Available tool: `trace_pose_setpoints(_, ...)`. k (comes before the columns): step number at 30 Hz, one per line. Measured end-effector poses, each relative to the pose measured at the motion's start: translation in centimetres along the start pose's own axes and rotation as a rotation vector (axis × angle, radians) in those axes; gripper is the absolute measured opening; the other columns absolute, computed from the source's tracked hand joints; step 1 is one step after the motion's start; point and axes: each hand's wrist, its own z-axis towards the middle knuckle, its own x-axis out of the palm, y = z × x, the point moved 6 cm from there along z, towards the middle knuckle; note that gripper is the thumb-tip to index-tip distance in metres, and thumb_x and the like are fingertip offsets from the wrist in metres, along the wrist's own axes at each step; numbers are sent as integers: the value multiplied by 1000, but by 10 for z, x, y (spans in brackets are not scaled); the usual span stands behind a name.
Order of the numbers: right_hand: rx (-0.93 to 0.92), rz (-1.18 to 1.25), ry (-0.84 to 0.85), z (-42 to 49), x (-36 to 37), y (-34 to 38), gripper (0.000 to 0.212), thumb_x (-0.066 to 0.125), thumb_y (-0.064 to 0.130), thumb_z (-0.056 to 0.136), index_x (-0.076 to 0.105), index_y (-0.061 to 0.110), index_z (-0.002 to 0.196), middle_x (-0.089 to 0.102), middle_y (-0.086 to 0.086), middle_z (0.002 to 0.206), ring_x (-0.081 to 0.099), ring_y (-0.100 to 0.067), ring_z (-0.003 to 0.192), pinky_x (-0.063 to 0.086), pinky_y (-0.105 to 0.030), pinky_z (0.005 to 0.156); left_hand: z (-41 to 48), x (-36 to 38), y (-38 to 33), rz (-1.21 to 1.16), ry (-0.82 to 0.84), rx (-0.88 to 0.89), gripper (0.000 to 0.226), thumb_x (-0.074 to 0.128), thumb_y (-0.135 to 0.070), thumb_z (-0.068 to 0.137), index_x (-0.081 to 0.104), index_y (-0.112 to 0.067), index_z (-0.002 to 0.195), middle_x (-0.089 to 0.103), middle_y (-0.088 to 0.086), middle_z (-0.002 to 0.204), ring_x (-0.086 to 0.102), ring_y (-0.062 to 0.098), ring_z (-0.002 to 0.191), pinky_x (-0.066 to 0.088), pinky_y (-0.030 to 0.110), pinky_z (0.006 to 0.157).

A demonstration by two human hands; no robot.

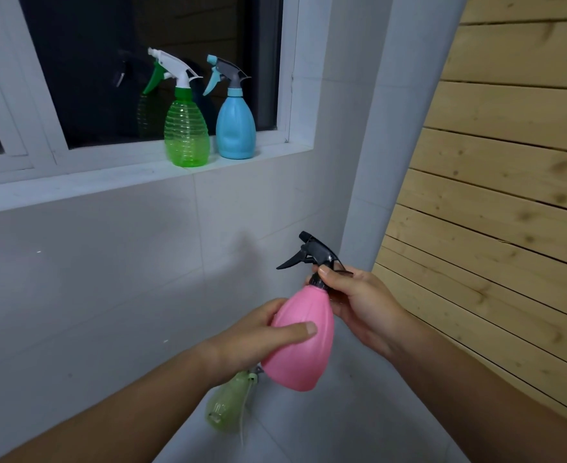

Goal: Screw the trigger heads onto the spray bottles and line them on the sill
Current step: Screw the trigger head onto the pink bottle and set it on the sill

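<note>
In mid-air below the window, a pink spray bottle (300,339) is held tilted, its neck up and leaning slightly right. A black trigger head (312,253) sits on the neck, nozzle pointing left; whether it is screwed fully home cannot be told. The left hand (258,335) wraps the bottle's belly from the left, thumb lying across the front of the pink body. The right hand (355,302) closes around the black collar at the neck, thumb tip pressed against the collar's front and the other fingers curled behind it.

Just below the pink bottle, a pale green spray bottle (223,404) lies on the white tiled floor, partly hidden by the left wrist; its head cannot be made out clearly.

Up on the white sill (108,182), two bottles stand upright just beside each other: a clear green ribbed spray bottle (186,132) with a white and green trigger head, and to its right a light blue spray bottle (235,127) with a grey and blue trigger head. Both nozzles point left. Behind them is the dark window pane (108,61). At right runs a wooden plank wall (509,162).
</note>
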Motion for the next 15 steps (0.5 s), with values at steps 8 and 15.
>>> trace_pose_setpoints(8,-68,-9,-67,1,-1,0,14,60,9,93,68,0,99,75,-13,94,71,-22,92,56,-31,85,3,-1,-5,110,-145,111,81,79,-60,53,52,-31,124,67,2,117,70,20,103,63,45,85)
trace_pose_setpoints(15,-118,-41,-128,2,-1,0,18,62,9,92,69,-2,103,76,-15,96,73,-22,92,56,-26,83,0,-1,-9,355,-320,196,72,74,-68,58,48,-34,116,59,1,113,65,23,98,61,49,80)
